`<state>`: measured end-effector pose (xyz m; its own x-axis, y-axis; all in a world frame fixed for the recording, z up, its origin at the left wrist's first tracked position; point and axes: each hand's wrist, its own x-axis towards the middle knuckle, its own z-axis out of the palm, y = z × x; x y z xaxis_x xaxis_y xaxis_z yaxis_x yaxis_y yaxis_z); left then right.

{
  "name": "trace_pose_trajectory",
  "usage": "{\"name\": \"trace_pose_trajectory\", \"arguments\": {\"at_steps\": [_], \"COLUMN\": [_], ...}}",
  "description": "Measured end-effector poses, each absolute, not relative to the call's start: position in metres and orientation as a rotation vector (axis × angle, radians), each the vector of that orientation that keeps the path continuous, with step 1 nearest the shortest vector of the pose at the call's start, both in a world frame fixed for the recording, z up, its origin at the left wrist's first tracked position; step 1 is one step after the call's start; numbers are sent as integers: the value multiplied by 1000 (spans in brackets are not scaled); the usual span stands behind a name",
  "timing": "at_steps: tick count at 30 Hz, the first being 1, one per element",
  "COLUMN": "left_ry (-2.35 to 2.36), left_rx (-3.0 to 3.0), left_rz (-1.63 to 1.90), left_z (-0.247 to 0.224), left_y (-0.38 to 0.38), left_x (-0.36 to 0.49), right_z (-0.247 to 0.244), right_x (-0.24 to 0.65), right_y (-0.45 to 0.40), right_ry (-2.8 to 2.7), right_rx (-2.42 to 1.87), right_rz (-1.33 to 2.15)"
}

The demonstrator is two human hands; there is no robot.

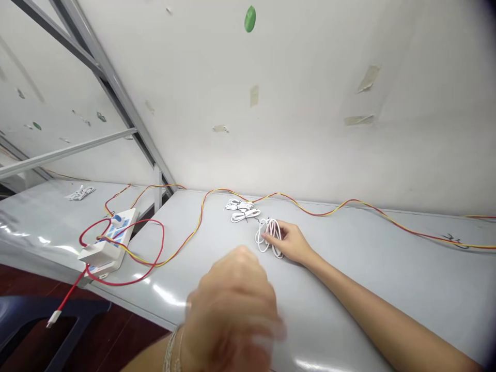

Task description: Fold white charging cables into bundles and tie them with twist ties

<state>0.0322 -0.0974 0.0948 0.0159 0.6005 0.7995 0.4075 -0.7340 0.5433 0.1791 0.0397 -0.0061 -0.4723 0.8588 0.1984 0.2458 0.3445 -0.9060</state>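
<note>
My right hand [290, 242] pinches a loosely coiled white cable [267, 237] between thumb and fingers, low over the grey tabletop. Just behind and to the left of it lie two more bundles of white cable, a larger one [239, 205] and a smaller one [245, 215], each with a dark tie. My left hand [234, 305], a bracelet round its wrist, is raised close to the camera. Motion smears it, and its fingers cannot be made out. A pale blur shows at its lower right edge, too indistinct to name.
On the left, a white power strip [126, 222] carries a white adapter [99, 253] and a looped red cable [163, 243]. A red-yellow wire [351, 200] runs along the back wall. Another white cable bundle [80, 193] lies far left, past a metal frame [112, 93]. A blue stool [73, 320] stands below.
</note>
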Motion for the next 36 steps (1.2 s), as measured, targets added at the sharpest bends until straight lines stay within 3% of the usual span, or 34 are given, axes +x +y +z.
{"name": "trace_pose_trajectory", "arguments": {"at_steps": [7,13,18,27,36], "left_ry": [1522,1392,1332,1245,1249], "left_rx": [1823,1959,1800,1582,1434], "left_rz": [1291,996,1023,1161,1269], "left_z": [32,3,3,-3,-6], "left_y": [15,21,19,25,28], "left_x": [14,4,0,-4,-5], "right_z": [-8,-8,-7,-3,-2], "right_x": [178,178,179,181,179], "right_y": [44,42,39,40,43], "right_ry": [-1796,-1859,-1917,-1728,-1505], "right_rx": [-960,-920,-871,-751,-884], "right_rz": [1084,1035,1037,1395,1432]}}
